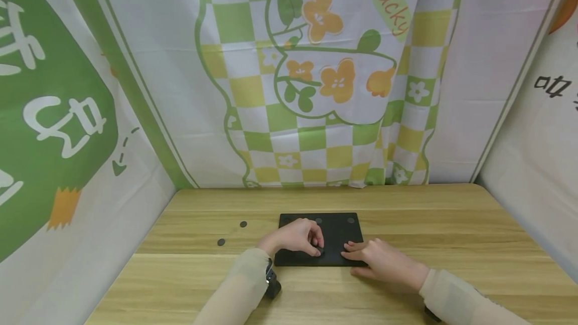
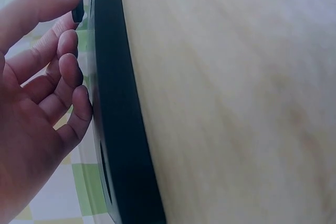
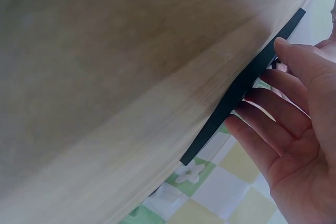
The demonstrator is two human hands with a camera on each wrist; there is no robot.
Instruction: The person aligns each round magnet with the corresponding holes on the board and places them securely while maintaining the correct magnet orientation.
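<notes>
A thin black rectangular board [image 1: 335,232] lies flat on the wooden table. My left hand [image 1: 298,234] is over its left half and pinches a small dark disc [image 2: 78,13] between thumb and index finger, close to the board's surface. The other left fingers curl loosely in the left wrist view. At the board's right front corner rests my right hand [image 1: 384,261], its fingers extended onto the top and its thumb along the front edge. Two grey round discs [image 1: 350,220] show on the board near its back edge. The left hand hides part of the board.
Two loose dark discs [image 1: 244,224] lie on the wooden table [image 1: 420,214] left of the board. A patterned curtain [image 1: 298,134] hangs behind the back edge, and printed cloth walls [image 1: 149,89] stand on both sides. A dark wrist device [image 1: 272,282] is strapped on the left wrist.
</notes>
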